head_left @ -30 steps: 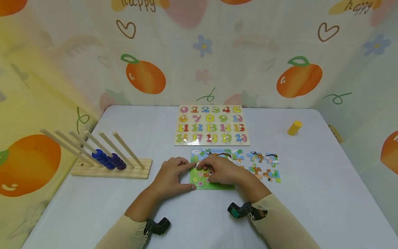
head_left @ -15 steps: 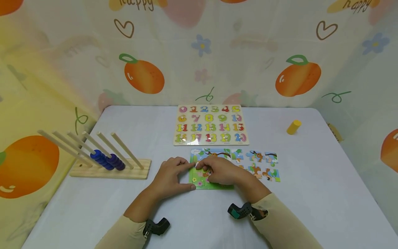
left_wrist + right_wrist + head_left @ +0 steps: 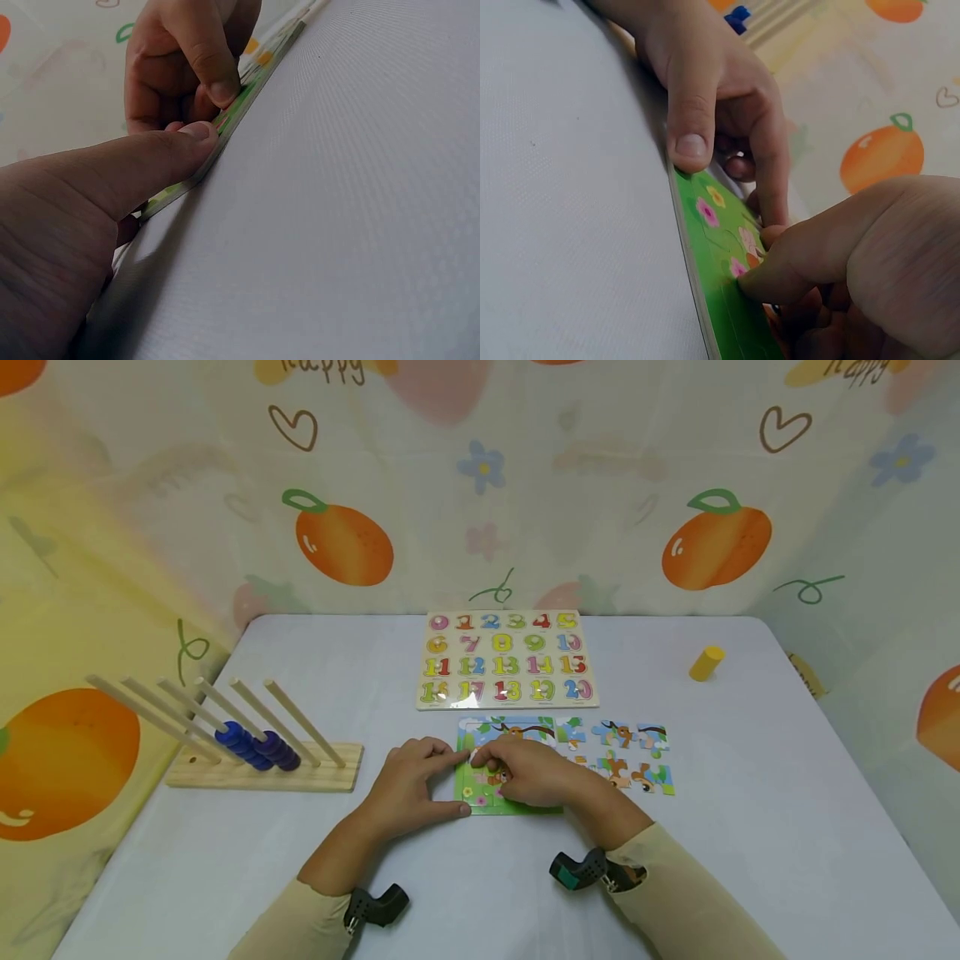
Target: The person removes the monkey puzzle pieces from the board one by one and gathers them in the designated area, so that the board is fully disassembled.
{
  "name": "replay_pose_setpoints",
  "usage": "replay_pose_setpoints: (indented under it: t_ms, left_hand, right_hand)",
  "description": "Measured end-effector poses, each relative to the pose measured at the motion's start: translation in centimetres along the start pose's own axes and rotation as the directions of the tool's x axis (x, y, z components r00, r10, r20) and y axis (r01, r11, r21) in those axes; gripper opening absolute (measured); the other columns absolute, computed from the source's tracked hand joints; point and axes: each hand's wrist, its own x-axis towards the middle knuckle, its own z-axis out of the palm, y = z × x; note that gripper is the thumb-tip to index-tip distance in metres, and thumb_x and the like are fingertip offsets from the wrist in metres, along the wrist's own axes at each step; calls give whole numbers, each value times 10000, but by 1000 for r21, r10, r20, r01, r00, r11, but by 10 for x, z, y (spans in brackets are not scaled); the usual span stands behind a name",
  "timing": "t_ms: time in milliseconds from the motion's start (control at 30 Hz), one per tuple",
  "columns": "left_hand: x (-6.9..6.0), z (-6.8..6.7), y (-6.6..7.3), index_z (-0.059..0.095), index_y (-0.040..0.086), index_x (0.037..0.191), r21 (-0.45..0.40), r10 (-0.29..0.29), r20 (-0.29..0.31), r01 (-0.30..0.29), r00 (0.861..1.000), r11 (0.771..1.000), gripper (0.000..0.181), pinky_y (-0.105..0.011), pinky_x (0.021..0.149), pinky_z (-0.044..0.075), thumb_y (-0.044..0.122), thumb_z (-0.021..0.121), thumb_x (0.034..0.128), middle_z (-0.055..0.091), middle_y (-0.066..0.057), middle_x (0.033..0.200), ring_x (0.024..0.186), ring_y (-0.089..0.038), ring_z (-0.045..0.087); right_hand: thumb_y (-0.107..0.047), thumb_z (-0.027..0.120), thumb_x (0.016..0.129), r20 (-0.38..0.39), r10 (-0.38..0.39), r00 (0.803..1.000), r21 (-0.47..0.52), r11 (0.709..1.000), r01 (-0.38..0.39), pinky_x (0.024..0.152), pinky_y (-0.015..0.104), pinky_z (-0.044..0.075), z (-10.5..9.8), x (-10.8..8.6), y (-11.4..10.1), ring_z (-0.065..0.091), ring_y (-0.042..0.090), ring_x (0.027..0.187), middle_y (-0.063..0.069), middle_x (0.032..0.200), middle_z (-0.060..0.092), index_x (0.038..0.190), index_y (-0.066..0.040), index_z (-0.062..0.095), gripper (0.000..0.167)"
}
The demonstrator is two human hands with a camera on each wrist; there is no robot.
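Puzzle board (image 3: 491, 807) lies flat on the tabletop (image 3: 465, 893), mid-view. Left hand (image 3: 408, 785) at its left edge, grip spread: thumb on the near corner, index finger farther up. Right hand (image 3: 532, 770) over the board, fingers bent, thumb tip on the green face by a pink flower; I cannot tell whether this grip pinches anything. Loose pieces (image 3: 617, 772) in two rows at the board's right. Beyond, I note a number board (image 3: 510, 660); bead rack (image 3: 262, 778) off left.

Smooth puzzle (image 3: 724, 289), glossy number board (image 3: 507, 655), wooden rack (image 3: 262, 779)
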Motion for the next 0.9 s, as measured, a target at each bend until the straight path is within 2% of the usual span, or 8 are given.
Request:
replay_pose_setpoints:
  t_ms: [233,467,900]
  left_hand:
    - [1,1,-1,738,204,1399,3,9,-10,-9,1000,1000,780,-434,892,414,459,996,709,646,24,1192,1065,-193,565]
    - [0,1,-1,731,216,1410,-2,-19,17,19,1000,1000,779,-423,896,408,482,986,723,640,31,1201,1050,-182,549]
    - [0,1,-2,730,218,1410,-4,3,1,-3,1000,1000,772,-422,881,404,485,981,731,641,38,1199,1035,-176,550]
  right_hand:
    - [51,731,907,2,7,1000,-10,1000,-7,928,367,466,1,0,-2,542,164,1006,-23,1102,594,1319,-118,673,449]
    - [68,717,903,-4,2,1000,-7,1000,-2,938,386,464,3,0,-3,545,169,1018,-30,1101,589,1317,-126,669,460]
    - [74,710,903,-14,10,1000,-4,1000,-11,942,391,467,4,-1,-4,544,170,1024,-21,1109,582,1308,-134,660,458]
